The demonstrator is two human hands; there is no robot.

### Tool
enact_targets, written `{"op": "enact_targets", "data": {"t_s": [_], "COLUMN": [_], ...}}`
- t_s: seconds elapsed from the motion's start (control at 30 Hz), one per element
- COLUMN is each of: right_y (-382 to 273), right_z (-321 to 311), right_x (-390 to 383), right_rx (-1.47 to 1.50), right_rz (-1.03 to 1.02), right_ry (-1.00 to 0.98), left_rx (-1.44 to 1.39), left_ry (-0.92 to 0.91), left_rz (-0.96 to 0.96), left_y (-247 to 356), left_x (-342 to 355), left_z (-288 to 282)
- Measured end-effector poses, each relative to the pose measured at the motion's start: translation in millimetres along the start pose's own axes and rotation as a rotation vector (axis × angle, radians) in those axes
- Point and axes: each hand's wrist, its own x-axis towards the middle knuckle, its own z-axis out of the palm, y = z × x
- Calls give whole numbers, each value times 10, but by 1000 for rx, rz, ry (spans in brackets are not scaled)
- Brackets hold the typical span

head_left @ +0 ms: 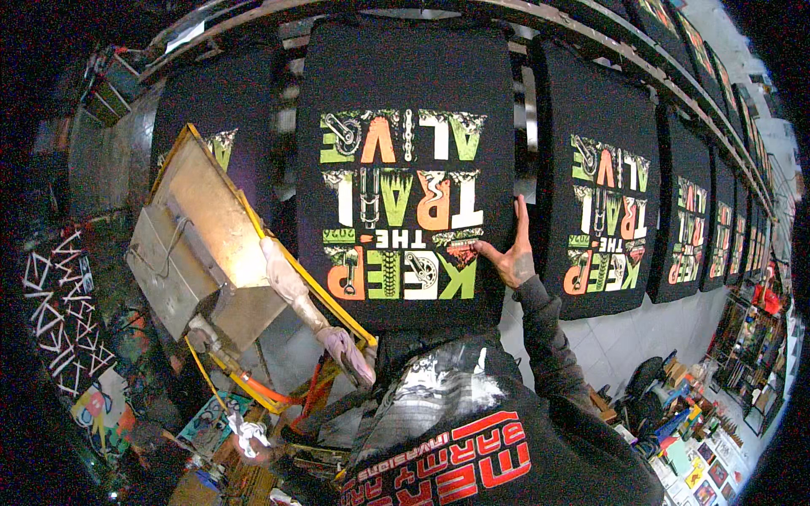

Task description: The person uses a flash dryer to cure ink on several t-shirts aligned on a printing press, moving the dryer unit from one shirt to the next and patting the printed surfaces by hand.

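My right hand (511, 253) is open at the right edge of a black T-shirt (405, 76) laid flat. Its fingers stretch away along the edge, and the thumb reaches onto the green, orange and white lettering print (405, 202). To the left, a tilted metal heater panel (215, 211) with a grey box on its back glows warm inside a yellow frame (312, 295). Pinkish cloth (346, 354) is wrapped on a bar of it. At lower left, a whitish cloth-like shape (247, 434) is near where my left arm would reach; my left hand's fingers cannot be made out.
More printed black shirts (599, 202) lie in a row toward the right, with one partly hidden behind the heater at left. A long rail (607, 55) runs along their far side. Cluttered boxes and papers (700, 464) fill the lower right. A painted dark board (67, 312) stands at far left.
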Motion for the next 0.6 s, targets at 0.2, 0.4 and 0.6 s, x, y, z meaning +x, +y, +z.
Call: {"op": "enact_targets", "data": {"t_s": [0.2, 0.4, 0.6], "right_y": [64, -119, -238], "right_z": [23, 177, 257], "right_x": [-51, -391, -707], "right_rx": [20, -694, -720], "right_rz": [-29, -263, -374], "right_ry": [15, -99, -430], "left_rx": [5, 6, 7], "left_ry": [-11, -13, -17], "left_rz": [-16, -24, -26], "left_y": [-26, -68, -134], "left_x": [15, 22, 58], "left_z": [-57, -102, -122]}}
